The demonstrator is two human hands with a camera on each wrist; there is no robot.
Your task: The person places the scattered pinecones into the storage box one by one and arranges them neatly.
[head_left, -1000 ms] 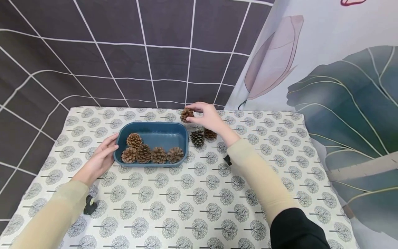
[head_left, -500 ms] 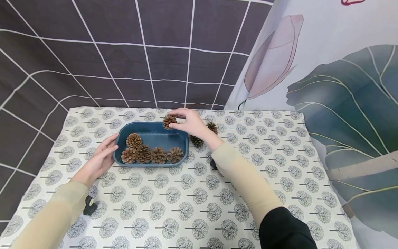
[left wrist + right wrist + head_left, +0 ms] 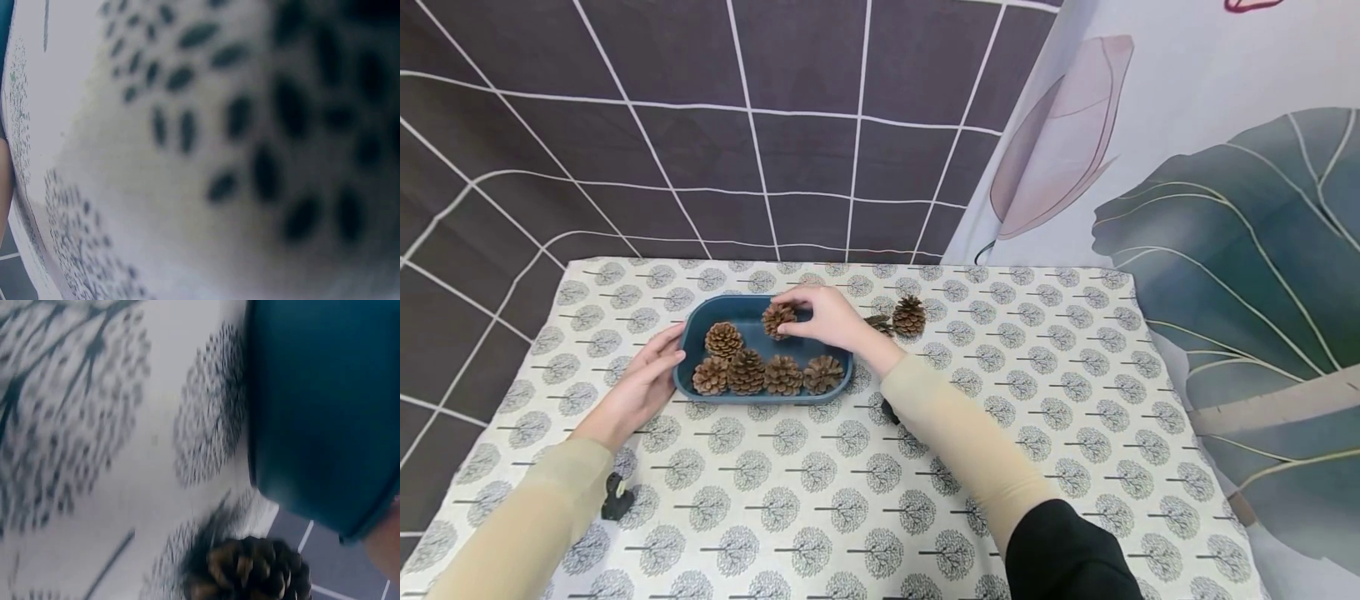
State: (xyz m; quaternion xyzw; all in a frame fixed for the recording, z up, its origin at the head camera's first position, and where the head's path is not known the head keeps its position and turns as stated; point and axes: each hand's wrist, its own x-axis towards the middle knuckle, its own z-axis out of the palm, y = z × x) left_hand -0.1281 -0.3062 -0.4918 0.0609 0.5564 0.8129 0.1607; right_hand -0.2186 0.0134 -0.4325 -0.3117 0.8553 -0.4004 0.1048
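head view: my right hand (image 3: 823, 317) has its fingers pinching a brown pine cone (image 3: 778, 320) inside the blue tub (image 3: 730, 308); i cannot tell whether it touches the bottom. my left hand (image 3: 643, 375) rests loose, fairly straight fingers against the tub's left end. five pine cones (image 3: 747, 371) sit in the tub; two more pine cones (image 3: 909, 317), one partly hidden, lie on the tree-patterned worktop (image 3: 808, 508) just beyond its right end.

Obstacles inside tray (image 3: 760, 399): pine cones (image 3: 746, 371)
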